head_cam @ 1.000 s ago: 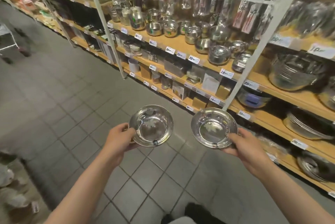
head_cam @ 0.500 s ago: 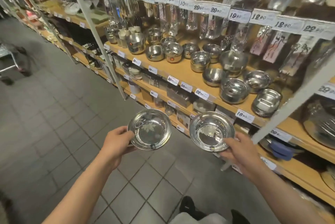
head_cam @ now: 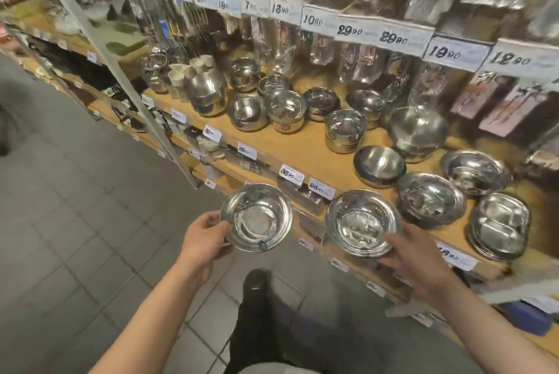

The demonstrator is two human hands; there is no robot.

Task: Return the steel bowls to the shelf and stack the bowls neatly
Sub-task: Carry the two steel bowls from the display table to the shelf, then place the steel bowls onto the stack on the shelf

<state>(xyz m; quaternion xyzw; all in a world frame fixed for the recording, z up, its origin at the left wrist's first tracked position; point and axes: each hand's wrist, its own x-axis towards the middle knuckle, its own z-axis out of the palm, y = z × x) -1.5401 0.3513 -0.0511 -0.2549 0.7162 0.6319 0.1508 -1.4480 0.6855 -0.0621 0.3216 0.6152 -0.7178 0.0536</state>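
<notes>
I hold two shallow steel bowls in front of a wooden shelf. My left hand grips the left bowl by its near-left rim. My right hand grips the right bowl by its lower right rim, right at the shelf's front edge. Both bowls face up and look empty. On the shelf just beyond the right bowl sit similar steel bowls, a smaller one and a stack of divided steel plates.
Several more steel bowls and pots crowd the back of the shelf, under hanging packaged utensils and price tags. A slanted white upright crosses at left. Lower shelves carry boxed goods. Grey tiled floor lies to the left; my leg and shoe are below.
I have stepped closer to the shelf, so it now fills the view. Both bowls have moved up and forward toward its front edge. My grips are unchanged.
</notes>
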